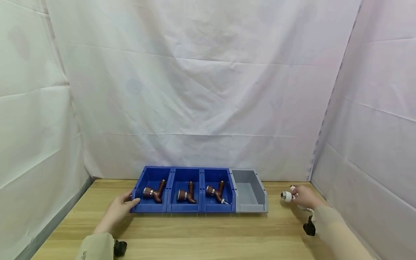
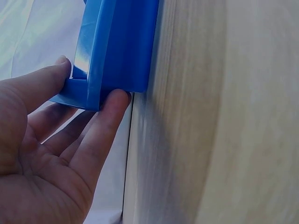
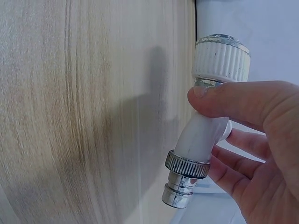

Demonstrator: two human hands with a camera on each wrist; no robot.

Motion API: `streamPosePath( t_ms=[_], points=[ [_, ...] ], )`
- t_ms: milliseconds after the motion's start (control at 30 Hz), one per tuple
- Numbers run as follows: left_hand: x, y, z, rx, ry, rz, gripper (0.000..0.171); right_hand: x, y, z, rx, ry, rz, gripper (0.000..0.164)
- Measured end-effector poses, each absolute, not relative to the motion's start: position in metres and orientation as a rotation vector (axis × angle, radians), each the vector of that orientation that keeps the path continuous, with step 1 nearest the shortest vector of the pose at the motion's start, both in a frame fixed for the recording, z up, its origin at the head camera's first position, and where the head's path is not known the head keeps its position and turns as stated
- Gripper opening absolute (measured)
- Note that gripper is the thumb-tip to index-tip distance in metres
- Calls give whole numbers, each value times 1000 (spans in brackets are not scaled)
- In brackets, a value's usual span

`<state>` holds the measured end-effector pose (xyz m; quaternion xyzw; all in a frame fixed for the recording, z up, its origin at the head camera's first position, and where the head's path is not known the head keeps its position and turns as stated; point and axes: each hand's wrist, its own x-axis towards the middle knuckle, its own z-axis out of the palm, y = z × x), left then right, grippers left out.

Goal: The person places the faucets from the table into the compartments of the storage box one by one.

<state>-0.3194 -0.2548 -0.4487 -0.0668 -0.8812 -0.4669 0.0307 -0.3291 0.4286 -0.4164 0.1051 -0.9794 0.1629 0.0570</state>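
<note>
My left hand [image 1: 121, 209] is at the near left corner of the leftmost blue bin [image 1: 138, 206], pinching its edge between the thumb on the rim and the fingers along the outer side. In each of the three blue bins lies one dark brown tap [image 1: 157, 193] with a ribbed knob. My right hand [image 1: 307, 196] grips a white tap [image 3: 201, 135] over the right side of the table. Its thumb lies across the neck below the white ribbed knob [image 3: 222, 58]. A chrome nozzle [image 3: 177, 189] points away from the hand.
A grey bin [image 1: 250, 208] adjoins the right end of the blue row, with nothing inside. The bins stand at the back of the wooden table [image 1: 201, 234]. White cloth [image 1: 201, 90] hangs behind and on both sides. Black wrist devices [image 1: 120, 248] sit at both cuffs.
</note>
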Motion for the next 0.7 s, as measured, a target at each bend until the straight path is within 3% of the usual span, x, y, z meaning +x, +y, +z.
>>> streamPosePath(
  t_ms=[700],
  points=[
    [-321,-256,-452,-186,-2720,-1415,65,-326,414,-408,336,-2993,486,13]
  ],
)
